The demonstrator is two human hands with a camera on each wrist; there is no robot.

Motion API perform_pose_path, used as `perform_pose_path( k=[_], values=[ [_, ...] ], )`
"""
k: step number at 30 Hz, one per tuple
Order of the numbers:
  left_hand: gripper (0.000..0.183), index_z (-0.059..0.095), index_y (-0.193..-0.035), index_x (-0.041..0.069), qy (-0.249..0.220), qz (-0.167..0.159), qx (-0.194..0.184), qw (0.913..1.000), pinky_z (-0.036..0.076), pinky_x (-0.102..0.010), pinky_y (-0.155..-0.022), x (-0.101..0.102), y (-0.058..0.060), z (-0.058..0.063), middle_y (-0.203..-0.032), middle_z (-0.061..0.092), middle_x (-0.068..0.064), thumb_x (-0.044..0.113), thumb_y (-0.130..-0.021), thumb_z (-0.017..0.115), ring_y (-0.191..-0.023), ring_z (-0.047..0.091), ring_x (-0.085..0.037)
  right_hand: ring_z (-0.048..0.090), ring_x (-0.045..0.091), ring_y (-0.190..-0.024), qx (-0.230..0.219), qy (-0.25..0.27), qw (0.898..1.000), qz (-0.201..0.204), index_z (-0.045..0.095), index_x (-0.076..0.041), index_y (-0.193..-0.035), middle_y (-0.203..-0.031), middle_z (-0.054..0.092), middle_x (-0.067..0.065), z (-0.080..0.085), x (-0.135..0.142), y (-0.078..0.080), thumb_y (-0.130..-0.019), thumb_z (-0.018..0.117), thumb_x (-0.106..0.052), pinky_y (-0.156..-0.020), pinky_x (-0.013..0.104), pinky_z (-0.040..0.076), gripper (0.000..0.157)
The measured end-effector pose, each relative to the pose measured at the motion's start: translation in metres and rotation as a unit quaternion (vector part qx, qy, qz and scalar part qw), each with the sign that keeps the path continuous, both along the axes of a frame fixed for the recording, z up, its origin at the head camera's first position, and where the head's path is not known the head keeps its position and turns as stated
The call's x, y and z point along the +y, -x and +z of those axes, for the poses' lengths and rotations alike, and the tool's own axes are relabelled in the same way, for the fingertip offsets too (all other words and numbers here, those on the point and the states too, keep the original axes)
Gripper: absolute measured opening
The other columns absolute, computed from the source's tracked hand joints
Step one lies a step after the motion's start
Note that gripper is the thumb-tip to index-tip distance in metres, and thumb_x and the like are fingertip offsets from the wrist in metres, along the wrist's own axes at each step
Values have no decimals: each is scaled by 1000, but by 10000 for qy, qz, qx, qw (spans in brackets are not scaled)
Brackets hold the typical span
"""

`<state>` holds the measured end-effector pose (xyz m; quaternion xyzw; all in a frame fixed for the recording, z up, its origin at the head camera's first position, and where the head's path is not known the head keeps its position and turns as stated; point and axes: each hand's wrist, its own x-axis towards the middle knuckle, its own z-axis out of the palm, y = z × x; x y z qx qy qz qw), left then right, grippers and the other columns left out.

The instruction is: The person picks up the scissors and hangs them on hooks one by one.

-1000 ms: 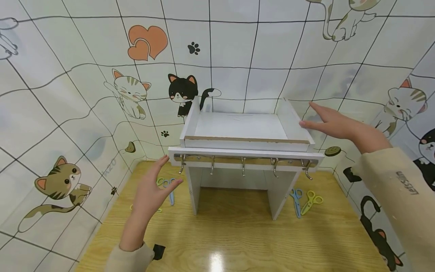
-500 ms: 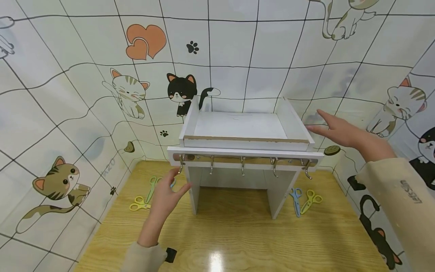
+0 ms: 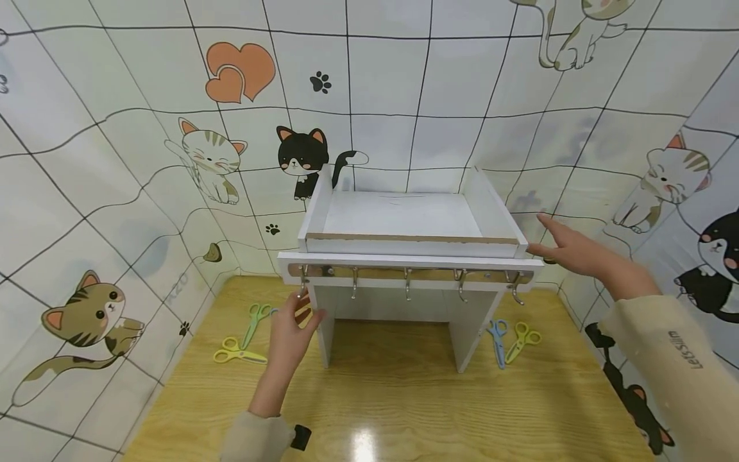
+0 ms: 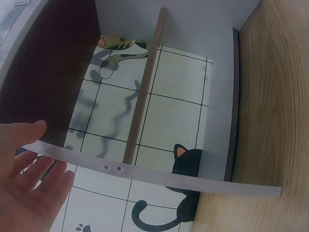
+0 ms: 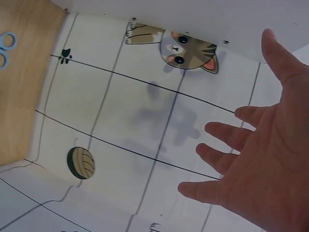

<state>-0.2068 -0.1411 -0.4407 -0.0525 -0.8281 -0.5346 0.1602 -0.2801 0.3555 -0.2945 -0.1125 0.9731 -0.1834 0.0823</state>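
A white shelf unit (image 3: pixel 404 247) stands on the wooden table, with a tray-like top, two side legs and a row of metal hooks (image 3: pixel 407 285) along its front. By the front left leg (image 3: pixel 321 327) is my left hand (image 3: pixel 288 337), just below the leftmost hook. In the left wrist view its thumb lies on the inner side of the panel edge (image 4: pixel 89 157) and its fingers on the outer side, loosely bent and apart. My right hand (image 3: pixel 580 256) is held beside the top's right wall (image 3: pixel 493 212), fingers spread and holding nothing.
Left of the unit lie yellow scissors (image 3: pixel 231 350), green scissors (image 3: pixel 254 321) and a partly hidden blue pair. Blue scissors (image 3: pixel 499 343) and yellow-green scissors (image 3: pixel 522 340) lie at its right. A cat-printed sheet covers the walls behind and at both sides.
My left hand has moved right, up to the left leg beneath the hooks. My right hand has dropped lower along the right side. The shelf unit stays in place.
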Motion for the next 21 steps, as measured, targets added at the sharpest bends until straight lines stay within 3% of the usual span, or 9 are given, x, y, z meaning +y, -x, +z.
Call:
perform_pose_path(
  k=[8,13,21],
  values=[
    [51,49,-137,-5,-67,97,95,9999,56,-49,-97,5,6,-7,-139,51,-28,3,-91,70,-127,55,-47,19,66,-136,-57,371,9992,157,-3,12,-154,-153,11,47,-39,8,-4,-99,57,-20,-106,79,25,88],
    [49,49,-134,-8,-46,184,215,9996,58,-49,-93,7,9,-9,-135,52,-30,1,-91,70,-124,57,-48,26,66,-134,-66,435,9989,175,1,12,-154,-152,17,46,-66,11,-7,-99,61,-25,-104,78,31,90],
    [45,51,-133,-5,-29,318,350,9989,60,-46,-89,10,10,-9,-130,56,-27,0,-92,68,-121,60,-45,22,63,-140,100,1065,9939,254,7,-3,-159,-157,20,37,-113,9,-11,-94,70,-32,-106,79,25,96]
  ],
)
